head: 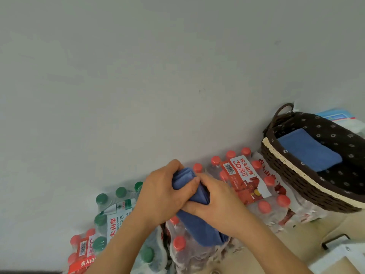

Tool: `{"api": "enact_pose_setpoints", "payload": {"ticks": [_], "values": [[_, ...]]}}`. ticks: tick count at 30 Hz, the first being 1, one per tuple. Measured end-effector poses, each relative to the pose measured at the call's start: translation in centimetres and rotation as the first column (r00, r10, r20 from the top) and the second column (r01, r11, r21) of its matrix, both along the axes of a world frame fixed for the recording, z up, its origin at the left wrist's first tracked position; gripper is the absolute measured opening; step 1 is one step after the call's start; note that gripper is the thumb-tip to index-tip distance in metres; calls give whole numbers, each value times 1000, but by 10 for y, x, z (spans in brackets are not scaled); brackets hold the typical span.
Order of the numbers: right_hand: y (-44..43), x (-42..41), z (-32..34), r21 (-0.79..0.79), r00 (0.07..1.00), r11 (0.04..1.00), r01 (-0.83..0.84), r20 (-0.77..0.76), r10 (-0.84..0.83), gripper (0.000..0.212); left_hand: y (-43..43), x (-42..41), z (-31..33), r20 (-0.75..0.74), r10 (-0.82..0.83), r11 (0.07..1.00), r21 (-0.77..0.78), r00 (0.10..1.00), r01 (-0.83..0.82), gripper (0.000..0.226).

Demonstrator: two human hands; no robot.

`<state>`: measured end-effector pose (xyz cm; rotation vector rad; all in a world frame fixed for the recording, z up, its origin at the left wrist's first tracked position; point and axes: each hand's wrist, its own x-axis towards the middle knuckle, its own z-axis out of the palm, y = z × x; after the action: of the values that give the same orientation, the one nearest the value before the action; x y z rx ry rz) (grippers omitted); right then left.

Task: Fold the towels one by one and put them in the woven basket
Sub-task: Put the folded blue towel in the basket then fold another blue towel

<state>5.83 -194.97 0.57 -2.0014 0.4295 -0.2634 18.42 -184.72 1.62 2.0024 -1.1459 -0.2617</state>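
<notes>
Left hand (164, 192) and right hand (213, 200) both grip folded blue towel (201, 228), held over bottle packs (246, 180), left of woven basket (296, 171). Risk: loose lower layers fan open in transfer; bundle catches rim, lands crooked on stored towel (310, 151).

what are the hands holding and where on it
A folded blue towel, gripped by both: left hand curled round its far end, right hand round its middle. The near end is free.

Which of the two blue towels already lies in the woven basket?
The lighter blue towel, lying flat inside the woven basket at right. The darker blue towel is gripped by the left hand and right hand.
</notes>
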Motion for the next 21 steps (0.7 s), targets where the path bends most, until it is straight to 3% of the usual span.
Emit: {"api": "enact_pose_setpoints", "payload": {"ticks": [4, 8, 11, 14, 16, 21], "values": [[6, -33, 1, -126, 964, 992, -27, -267, -7, 40, 4, 0, 1, -161, 64, 993, -87, 985, -79, 36], [9, -67, 8, -173, 942, 985, 16, -328, -73, 34, -3, -16, -7, -222, 84, 996, -20, 971, -91, 35], [1, -88, 13, -135, 921, 989, 57, -374, -104, 38, -8, -33, -10, -273, -38, 999, -8, 961, 37, 20], [-7, -99, 17, -234, 886, 972, 1, -451, -109, 31, -18, -52, -1, -178, -256, 967, -58, 950, 249, 15], [-13, -100, 22, -282, 891, 959, 2, -436, -130, 33, -29, -65, 11, -58, -365, 929, -81, 929, 360, 20], [-53, -125, 47, -78, 969, 991, 113, -211, -127, 52, -77, -88, 41, 10, -499, 855, -160, 867, 494, 18]]}}
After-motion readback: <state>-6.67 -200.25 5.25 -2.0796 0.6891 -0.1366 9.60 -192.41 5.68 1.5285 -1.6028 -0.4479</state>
